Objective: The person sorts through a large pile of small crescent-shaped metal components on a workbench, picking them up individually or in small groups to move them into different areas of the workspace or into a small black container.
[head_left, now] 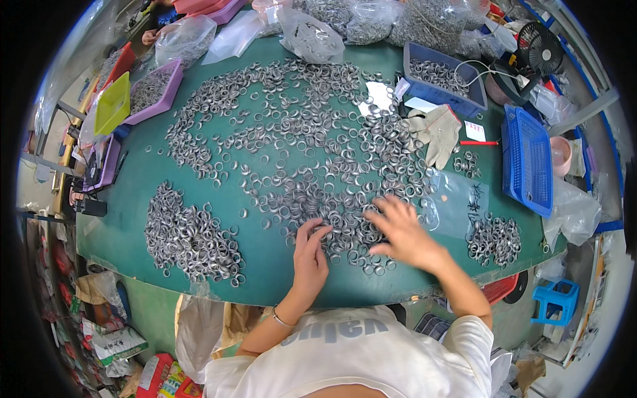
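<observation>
- Closest in, a white shirt (352,351) fills the lower edge, both bare forearms reaching up from it onto the green table (265,255).
- Left hand (310,255), a thin bracelet (282,320) at its wrist, lies flat near the table's front edge, fingertips (317,229) touching the near rim of the big spread of small metal rings (312,166).
- I can't tell whether a ring is pinched there; the fingers sit loosely together, nothing plainly clamped.
- Right hand (405,235) is splayed wide and blurred, palm down right on top of the rings, fingers apart, gripping nothing.
- The rings cover the table's middle and far half; a separate heap (189,235) sits off to the left, a smaller pile (494,239) off to the right.
- Beyond the right hand, a pale work glove (438,132) lies on the table, a blue tray of rings (443,79) just behind it.
- Far right, a blue mesh basket (527,162); far left, a purple tray (156,89) with a yellow-green one (113,105) beside it.
- Clear bags of rings (371,23) line the back edge.
</observation>
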Tool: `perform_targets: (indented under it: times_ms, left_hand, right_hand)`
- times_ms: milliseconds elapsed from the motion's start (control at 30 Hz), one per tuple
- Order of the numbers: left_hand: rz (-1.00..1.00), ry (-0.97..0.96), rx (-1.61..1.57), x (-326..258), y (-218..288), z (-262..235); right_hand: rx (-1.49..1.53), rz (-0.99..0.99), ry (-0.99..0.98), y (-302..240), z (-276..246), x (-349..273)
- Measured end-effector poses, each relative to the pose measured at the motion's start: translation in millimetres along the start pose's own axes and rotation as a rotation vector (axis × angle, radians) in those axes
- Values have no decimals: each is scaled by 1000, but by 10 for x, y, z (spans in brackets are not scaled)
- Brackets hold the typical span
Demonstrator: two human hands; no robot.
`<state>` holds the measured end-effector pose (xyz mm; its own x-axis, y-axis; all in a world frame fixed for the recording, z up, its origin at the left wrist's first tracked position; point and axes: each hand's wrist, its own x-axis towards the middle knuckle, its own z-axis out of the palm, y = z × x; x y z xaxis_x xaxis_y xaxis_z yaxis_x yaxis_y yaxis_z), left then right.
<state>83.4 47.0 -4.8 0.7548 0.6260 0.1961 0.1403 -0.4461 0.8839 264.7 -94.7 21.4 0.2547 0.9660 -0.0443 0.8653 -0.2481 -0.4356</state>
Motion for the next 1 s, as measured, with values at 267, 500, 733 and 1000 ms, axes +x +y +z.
perform_targets:
  times_ms: [267, 500, 733, 1000]
  left_hand:
    - [99, -7, 45, -52, -66, 18]
    - [143, -6, -9, -131, -85, -81]
    - [166, 64, -50, -315, 23, -143]
    - [100, -21, -89, -506, 118, -85]
  right_hand:
    - [-36, 148, 439, -420, 668, -172]
    - [29, 46, 557, -428, 771, -312]
    - [202, 59, 816, -450, 669, -385]
    - [1349, 381, 929, -417, 695, -522]
